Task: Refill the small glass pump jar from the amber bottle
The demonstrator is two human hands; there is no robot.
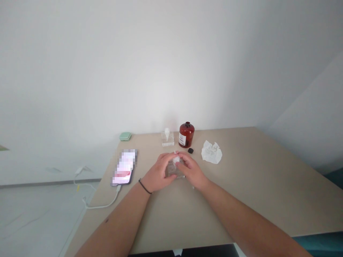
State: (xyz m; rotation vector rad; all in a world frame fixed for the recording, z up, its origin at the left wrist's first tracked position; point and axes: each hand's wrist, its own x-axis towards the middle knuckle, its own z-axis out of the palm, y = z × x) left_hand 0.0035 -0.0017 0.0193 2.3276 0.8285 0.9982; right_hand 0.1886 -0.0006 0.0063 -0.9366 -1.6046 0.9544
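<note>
Near the middle of the table, a clear see-through block (pixel 174 172) sits between my two hands, with a small white lump (pixel 176 159) on its top. My left hand (pixel 160 173) wraps the block's left side, its thumb along the near edge. The fingers of my right hand (pixel 191 170) close around the white lump from the right. What the lump is made of I cannot make out. Just behind stands a similar clear block (pixel 168 139) with a white pointed piece (pixel 167 133) on it. Beside that is a brown bottle (pixel 187 135) with a white label.
A small black cap (pixel 190 150) lies before the bottle, and a crumpled white tissue (pixel 211 152) to its right. On the left a phone (pixel 125 167) is plugged into a white cable (pixel 103 206). A green case (pixel 125 136) rests at the table's back left corner, against the wall.
</note>
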